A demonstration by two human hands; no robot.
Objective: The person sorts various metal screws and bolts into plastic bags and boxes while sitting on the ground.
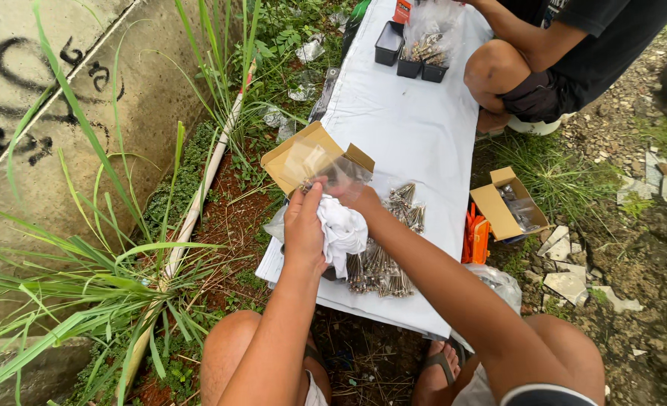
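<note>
My left hand grips a crumpled white cloth and pinches a small metal piece near its fingertips. Close beside it, my right hand holds the same cloth from the other side, its fingers partly hidden behind the fabric. Both hands hover over a white sheet spread on the ground. Under and beside them lies a pile of metal screws, with more screws just beyond. An open cardboard box with a clear plastic bag sits right behind my hands.
Another person squats at the sheet's far end by black trays of screws. A second open cardboard box and an orange tool lie right of the sheet. Tall grass, a white pipe and a concrete wall are on the left.
</note>
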